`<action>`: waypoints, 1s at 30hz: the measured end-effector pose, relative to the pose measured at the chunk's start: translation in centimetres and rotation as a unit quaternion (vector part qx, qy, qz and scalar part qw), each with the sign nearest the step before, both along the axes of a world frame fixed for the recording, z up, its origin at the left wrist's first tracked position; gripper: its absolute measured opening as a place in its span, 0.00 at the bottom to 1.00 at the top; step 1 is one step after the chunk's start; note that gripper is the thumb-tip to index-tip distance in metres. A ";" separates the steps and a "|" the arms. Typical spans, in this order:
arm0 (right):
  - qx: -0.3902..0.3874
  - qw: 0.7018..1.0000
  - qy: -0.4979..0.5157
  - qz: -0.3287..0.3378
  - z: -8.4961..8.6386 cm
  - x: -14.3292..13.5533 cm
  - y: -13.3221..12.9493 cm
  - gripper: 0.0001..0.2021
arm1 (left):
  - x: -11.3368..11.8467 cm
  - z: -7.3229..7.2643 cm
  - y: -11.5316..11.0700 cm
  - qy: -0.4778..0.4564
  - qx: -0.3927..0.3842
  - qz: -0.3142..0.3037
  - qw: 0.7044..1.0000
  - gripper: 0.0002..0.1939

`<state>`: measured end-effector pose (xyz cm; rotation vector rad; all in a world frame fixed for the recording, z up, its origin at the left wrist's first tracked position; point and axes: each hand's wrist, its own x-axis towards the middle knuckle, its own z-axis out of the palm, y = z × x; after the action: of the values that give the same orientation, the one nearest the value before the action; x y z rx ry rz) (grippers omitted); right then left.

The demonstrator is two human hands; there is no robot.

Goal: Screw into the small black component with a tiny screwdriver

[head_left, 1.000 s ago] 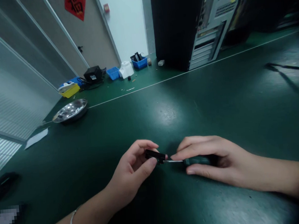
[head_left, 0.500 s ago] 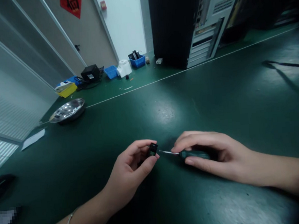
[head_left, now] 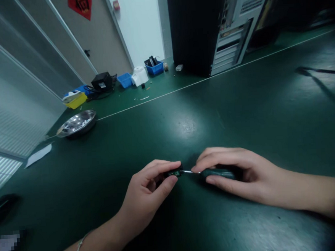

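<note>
Between its thumb and fingers, my left hand [head_left: 150,191] grips a small black part [head_left: 175,173] with a greenish face showing. My right hand [head_left: 239,170] is closed round a screwdriver [head_left: 218,173] with a dark green handle, one fingertip resting by its thin metal shaft. The shaft points left, and its tip meets the right end of the black part. Whether the tip is inside the part cannot be made out. Both hands are low over the green table [head_left: 145,136].
At the left lies a metal bowl [head_left: 80,124] with small pieces inside. Along the back are a yellow tray [head_left: 76,101], blue bins [head_left: 154,69], a black adapter [head_left: 102,82] and a computer case [head_left: 198,31]. A dark cable [head_left: 321,71] lies at the right.
The black part has turned in my left hand and shifted slightly right, closing the gap to the screwdriver tip. My right hand has hardly moved.
</note>
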<state>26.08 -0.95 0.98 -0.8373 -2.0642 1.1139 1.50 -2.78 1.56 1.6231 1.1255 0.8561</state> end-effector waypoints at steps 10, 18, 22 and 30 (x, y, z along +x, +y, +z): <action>-0.004 1.000 -0.008 0.028 0.3 0.1 0.0 0.12 | -0.5 -0.2 0.5 -0.032 -0.066 -0.014 0.997 0.11; 0.001 1.000 -0.008 0.021 0.3 0.1 0.0 0.12 | -0.2 -0.1 0.4 -0.031 -0.052 -0.006 0.998 0.11; 0.004 1.000 -0.010 0.025 0.2 0.0 0.0 0.12 | 0.0 0.2 0.2 -0.008 -0.034 -0.004 0.999 0.10; 0.017 0.999 0.000 0.048 0.2 0.0 0.0 0.11 | 0.2 0.1 0.0 -0.010 -0.024 0.000 1.000 0.08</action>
<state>26.11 -0.96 1.21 -0.7292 -2.1371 1.1271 1.70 -2.82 1.67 1.5721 1.1245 0.8375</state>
